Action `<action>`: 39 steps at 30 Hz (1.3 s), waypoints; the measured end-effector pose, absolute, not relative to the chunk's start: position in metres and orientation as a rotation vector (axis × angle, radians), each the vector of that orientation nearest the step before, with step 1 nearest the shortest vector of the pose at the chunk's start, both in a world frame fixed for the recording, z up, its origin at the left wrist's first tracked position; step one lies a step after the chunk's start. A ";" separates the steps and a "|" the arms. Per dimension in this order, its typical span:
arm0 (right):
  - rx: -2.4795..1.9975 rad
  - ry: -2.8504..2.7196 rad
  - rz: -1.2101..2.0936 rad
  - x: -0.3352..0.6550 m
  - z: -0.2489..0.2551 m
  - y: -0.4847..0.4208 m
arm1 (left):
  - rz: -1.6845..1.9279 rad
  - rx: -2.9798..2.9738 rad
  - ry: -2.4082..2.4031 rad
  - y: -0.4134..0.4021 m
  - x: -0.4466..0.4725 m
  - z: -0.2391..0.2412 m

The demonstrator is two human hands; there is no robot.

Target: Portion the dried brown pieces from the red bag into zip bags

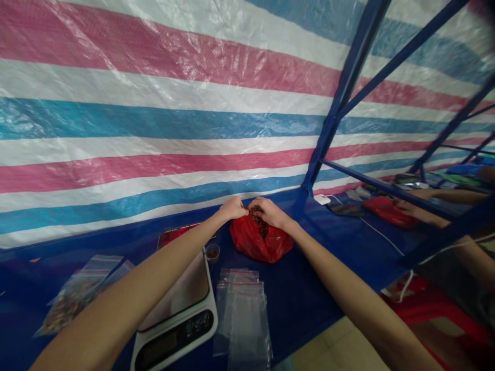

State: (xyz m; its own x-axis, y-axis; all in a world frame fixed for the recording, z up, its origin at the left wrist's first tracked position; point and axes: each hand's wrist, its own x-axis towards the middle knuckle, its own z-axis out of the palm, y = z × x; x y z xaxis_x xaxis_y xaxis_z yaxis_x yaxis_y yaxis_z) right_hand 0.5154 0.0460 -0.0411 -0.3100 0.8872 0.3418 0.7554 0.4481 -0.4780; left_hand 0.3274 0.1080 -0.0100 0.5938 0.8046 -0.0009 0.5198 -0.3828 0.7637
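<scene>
A red plastic bag [255,245] sits against the striped sheet, its mouth open around dark brown, dried-looking pieces [260,222]. My left hand [232,208] is closed at the bag's left upper edge, its fingertips pinched at the rim. My right hand [269,212] reaches over the mouth from the right, fingers curled onto the brown pieces; what lies under the fingertips is partly hidden. Left of the bag stands a small clear cup [212,252] with a little brown material in it. Flat clear zip bags [247,319] lie in front of the red bag.
A white kitchen scale [211,293] sits under my left forearm. Filled zip bags [73,296] lie at left on the blue tabletop [305,293]. Blue metal posts [328,123] rise at right; beyond them a co-worker's hands touch another red bag [392,210]. A white cable [382,236] crosses the table.
</scene>
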 end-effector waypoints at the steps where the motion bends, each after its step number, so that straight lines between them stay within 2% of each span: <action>1: -1.365 -2.135 0.321 0.517 -0.041 0.047 | 0.441 2.058 1.063 0.109 0.328 -0.013; 6: -1.327 -2.120 0.420 0.522 -0.037 0.046 | 0.313 1.980 1.131 0.114 0.328 -0.023; 14: -1.348 -2.077 0.577 0.532 -0.025 0.039 | 0.389 1.838 1.188 0.111 0.328 -0.026; 20: -1.725 -1.917 0.416 0.564 -0.017 0.037 | 0.482 1.768 1.198 0.107 0.331 -0.027; 27: -2.028 -1.939 0.488 0.573 -0.024 0.032 | 0.507 1.750 1.202 0.104 0.328 -0.025; 39: -1.764 -1.912 0.573 0.574 -0.002 0.026 | 0.594 1.754 1.165 0.093 0.329 -0.018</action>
